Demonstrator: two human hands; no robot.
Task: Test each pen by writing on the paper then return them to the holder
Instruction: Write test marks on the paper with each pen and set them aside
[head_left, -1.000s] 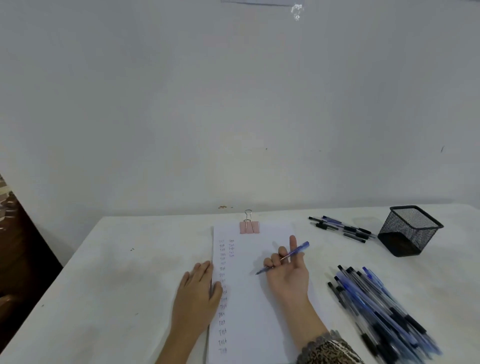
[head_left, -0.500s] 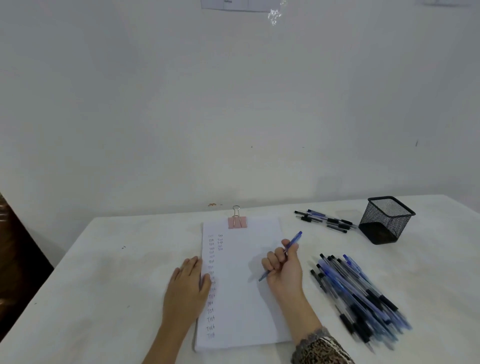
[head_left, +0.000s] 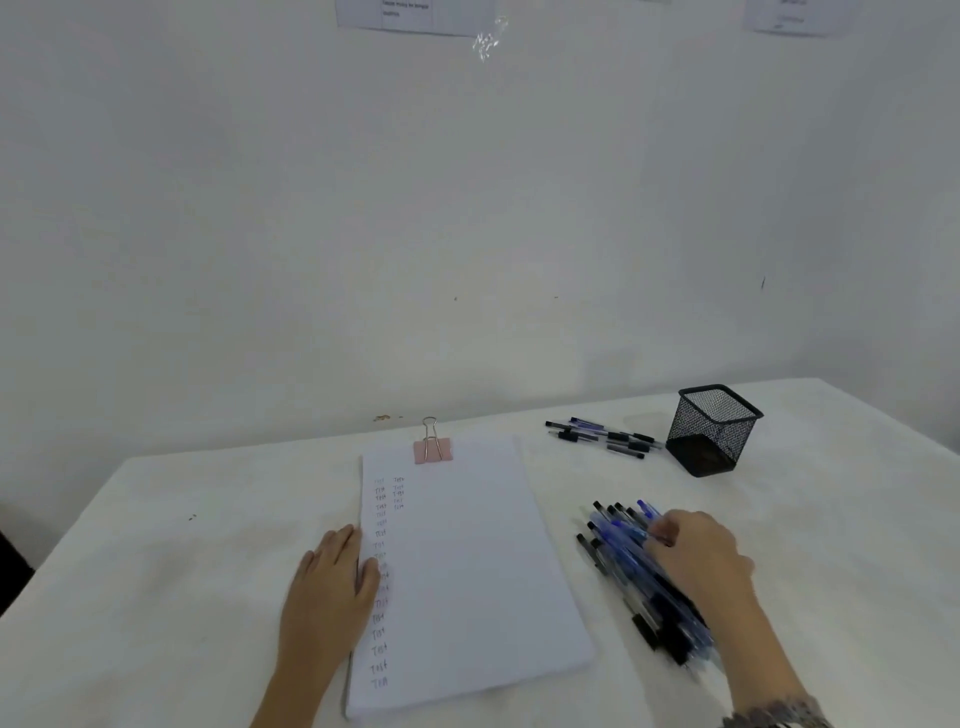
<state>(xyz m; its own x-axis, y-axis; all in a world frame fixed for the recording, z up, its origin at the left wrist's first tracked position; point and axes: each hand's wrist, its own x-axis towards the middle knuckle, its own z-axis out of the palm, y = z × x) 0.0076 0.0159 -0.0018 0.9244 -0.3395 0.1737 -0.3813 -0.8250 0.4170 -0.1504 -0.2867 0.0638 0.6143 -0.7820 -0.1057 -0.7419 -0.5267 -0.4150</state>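
Left hand (head_left: 332, 587) lies flat on the clipped paper (head_left: 467, 571). Right hand (head_left: 696, 551) curls over blurred blue-and-black pens (head_left: 621, 543); any grip is unclear.

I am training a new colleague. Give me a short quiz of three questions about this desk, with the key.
1. True or false: the small pen group lies left of the mesh holder.
2. The left hand rests on: A the left edge of the paper; B the mesh holder; C the small pen group.
3. Fill in: the pink binder clip grips the paper at its ___ edge.
Key: 1 true; 2 A; 3 top.
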